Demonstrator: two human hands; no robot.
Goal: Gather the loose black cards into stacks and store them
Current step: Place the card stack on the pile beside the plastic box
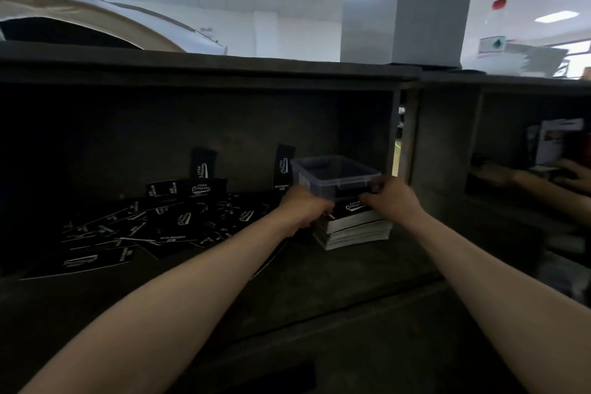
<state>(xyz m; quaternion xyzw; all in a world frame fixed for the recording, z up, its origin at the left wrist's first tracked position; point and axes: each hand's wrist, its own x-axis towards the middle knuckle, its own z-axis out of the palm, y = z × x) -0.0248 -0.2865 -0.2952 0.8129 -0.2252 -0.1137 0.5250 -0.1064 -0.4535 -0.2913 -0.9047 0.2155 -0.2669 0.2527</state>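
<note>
Looking from the left, we see loose black cards (153,227) scattered flat across the dark shelf (319,272), with a few more propped upright against its far wall. Just right of that spread, our left hand (302,206) is curled around the left edge of a stack of cards (353,227) that rests on the shelf. Our right hand (391,198) is closed on the stack's far right corner, so both hands grasp it. A clear plastic bin (335,174) stands just behind the stack, touching or nearly touching our fingers. At the far right edge, another person's hand (572,174) reaches into the neighbouring compartment.
</note>
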